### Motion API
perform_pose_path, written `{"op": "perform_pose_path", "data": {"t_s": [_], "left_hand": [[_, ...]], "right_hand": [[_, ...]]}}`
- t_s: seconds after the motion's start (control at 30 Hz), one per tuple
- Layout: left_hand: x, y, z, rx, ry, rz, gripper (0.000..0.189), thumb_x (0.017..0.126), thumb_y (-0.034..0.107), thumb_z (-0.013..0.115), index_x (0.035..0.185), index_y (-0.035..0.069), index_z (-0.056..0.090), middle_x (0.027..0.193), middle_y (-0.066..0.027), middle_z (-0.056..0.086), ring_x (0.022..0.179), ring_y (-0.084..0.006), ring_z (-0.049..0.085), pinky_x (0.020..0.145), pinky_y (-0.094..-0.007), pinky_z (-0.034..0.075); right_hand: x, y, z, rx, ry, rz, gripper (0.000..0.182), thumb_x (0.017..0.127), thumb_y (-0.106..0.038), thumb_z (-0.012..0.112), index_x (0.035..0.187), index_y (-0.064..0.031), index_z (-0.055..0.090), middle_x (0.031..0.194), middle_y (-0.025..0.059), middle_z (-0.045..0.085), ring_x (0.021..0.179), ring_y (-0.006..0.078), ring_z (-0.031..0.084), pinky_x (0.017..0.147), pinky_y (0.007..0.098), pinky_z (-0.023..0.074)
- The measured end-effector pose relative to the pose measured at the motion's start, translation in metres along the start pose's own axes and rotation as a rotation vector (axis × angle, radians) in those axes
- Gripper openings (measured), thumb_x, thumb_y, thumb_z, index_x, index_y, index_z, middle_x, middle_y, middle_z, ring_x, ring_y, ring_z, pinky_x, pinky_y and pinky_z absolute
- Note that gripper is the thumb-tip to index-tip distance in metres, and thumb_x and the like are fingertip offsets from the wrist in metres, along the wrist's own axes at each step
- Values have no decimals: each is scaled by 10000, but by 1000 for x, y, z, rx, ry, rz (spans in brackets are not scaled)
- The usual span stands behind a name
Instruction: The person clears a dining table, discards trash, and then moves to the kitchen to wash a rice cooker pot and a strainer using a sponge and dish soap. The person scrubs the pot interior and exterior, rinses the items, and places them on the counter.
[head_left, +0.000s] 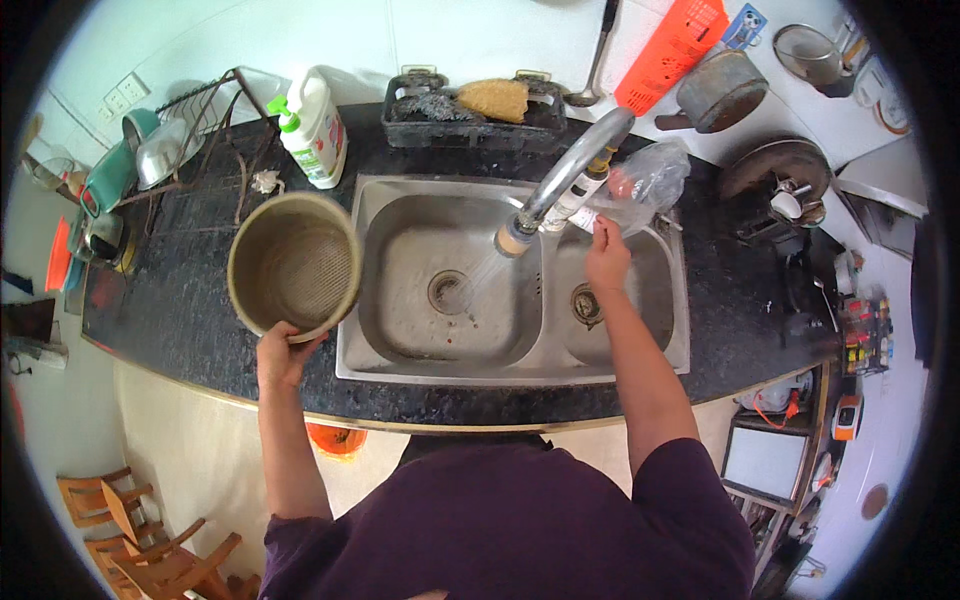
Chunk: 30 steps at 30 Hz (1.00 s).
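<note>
My left hand (283, 352) grips the near rim of a round plastic basket (300, 262) with a patterned bottom, tilted beside the sink's left edge. My right hand (606, 255) is raised over the smaller bowl at the faucet's base, its fingers at the faucet's handle; whether they close on it cannot be told. Water runs from the curved metal faucet (574, 161) into the larger bowl of the stainless steel double sink (405, 322). Each bowl has a drain, and a few small bits lie in the larger one.
Behind the sink stands a black caddy (472, 135) with a sponge and scrubber. A white pump bottle (315, 135) and a metal dish rack (240, 150) are at the left. A clear plastic bag (656, 180) lies right of the faucet; a wooden chair (157, 540) stands low at the left.
</note>
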<state>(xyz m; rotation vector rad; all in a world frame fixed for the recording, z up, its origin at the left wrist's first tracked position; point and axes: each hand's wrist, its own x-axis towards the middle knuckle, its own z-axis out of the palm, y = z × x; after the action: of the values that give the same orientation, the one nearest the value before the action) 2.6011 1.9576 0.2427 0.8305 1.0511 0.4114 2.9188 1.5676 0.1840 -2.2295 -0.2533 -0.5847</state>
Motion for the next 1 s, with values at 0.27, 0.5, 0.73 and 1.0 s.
{"op": "perform_pose_path", "data": {"t_s": [0.27, 0.5, 0.73, 1.0], "left_hand": [[-45, -24, 96, 343, -181, 2, 363, 732, 31, 505, 1090, -23, 490, 961, -127, 548, 848, -260, 572, 674, -396, 536], [-28, -125, 140, 397, -288, -205, 890, 736, -23, 470, 1449, 237, 4, 1207, -178, 453, 955, -300, 560, 638, -446, 553], [-34, -157, 144, 485, -378, -185, 939, 706, -33, 472, 1464, 218, -21, 1161, -146, 497, 820, -239, 548, 565, -355, 498], [-19, -147, 120, 422, -408, -113, 928, 712, -70, 456, 1471, 197, -6, 1276, -151, 437, 846, -228, 547, 642, -304, 489]], "right_hand": [[-23, -22, -9, 17, -6, -133, 377, 865, -179, 582, 1199, -24, 501, 1218, 193, 526, 1116, 332, 508, 959, 383, 384], [-91, -98, -14, 216, -417, -330, 300, 820, -133, 604, 1096, -22, 566, 1110, 167, 576, 1048, 343, 537, 902, 403, 430], [-117, -88, 43, -273, -1649, -145, 273, 843, -185, 511, 1061, -38, 586, 1047, 212, 611, 947, 358, 589, 827, 408, 455], [-141, -85, 77, 73, -1717, -140, 357, 890, -266, 452, 1135, -30, 561, 1167, 193, 574, 1110, 351, 512, 950, 407, 380]]}}
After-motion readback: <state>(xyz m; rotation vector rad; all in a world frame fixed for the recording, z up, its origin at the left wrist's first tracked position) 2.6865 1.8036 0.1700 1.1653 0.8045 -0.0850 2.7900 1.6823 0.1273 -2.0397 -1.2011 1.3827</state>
